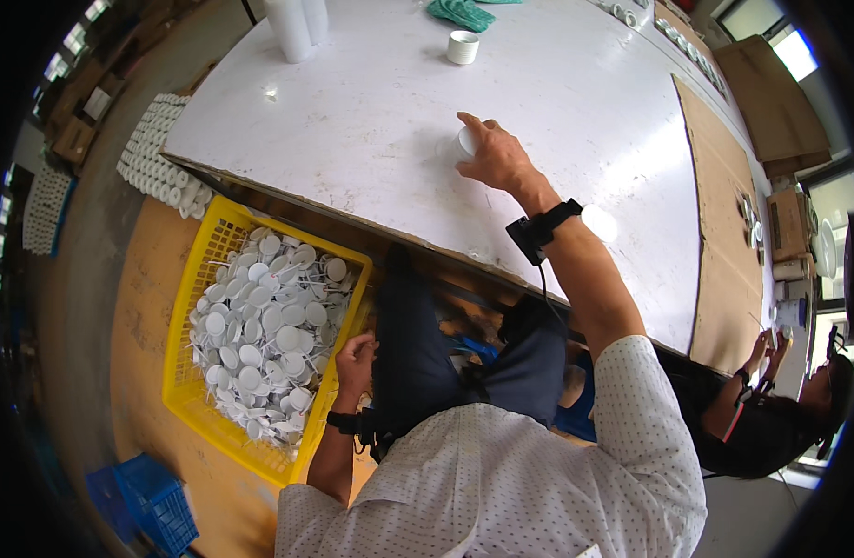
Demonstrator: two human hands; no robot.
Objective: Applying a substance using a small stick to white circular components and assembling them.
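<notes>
Your right hand: thumb and forefinger spread round one white round piece, which sits between them at the white table; whether they press it, you cannot tell. Likely fault: piece skids from the fingertips, cause a loose hold. Your left hand: fingers curled, contents hidden, yellow crate just beside them. Possible fault: wrist strap catches the rim, cause a careless reach.
</notes>
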